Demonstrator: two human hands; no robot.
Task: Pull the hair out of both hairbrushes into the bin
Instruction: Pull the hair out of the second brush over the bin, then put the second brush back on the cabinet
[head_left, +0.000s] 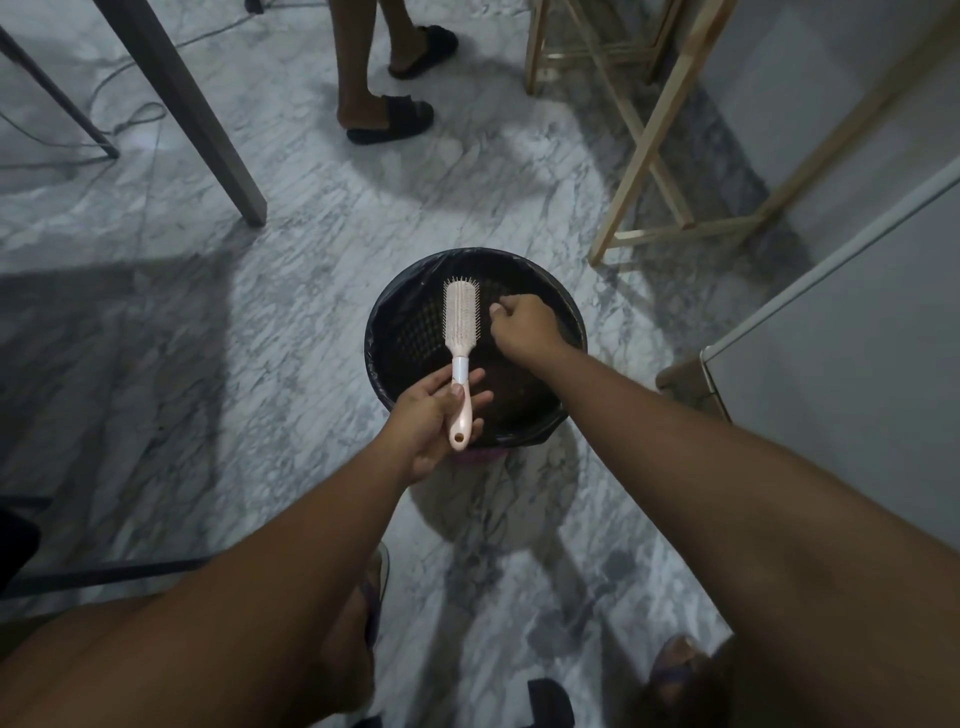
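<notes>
The left hand (431, 415) grips the pink hairbrush (460, 332) over the bin (574, 332), the right hand (524, 325) has its fingers pinched shut, perhaps on hair, and no second brush is visible.

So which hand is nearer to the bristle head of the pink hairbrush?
Right. The right hand hovers just beside the bristle head; the left hand grips the handle, below it.

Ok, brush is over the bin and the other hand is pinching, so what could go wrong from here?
1. The left hand holds the pink hairbrush loosely by its handle end, head over the bin; a hard tug could drop it in.
2. The right hand is closed over the bin, but any hair in it is too fine to see, so strands could drift onto the marble floor.
</notes>
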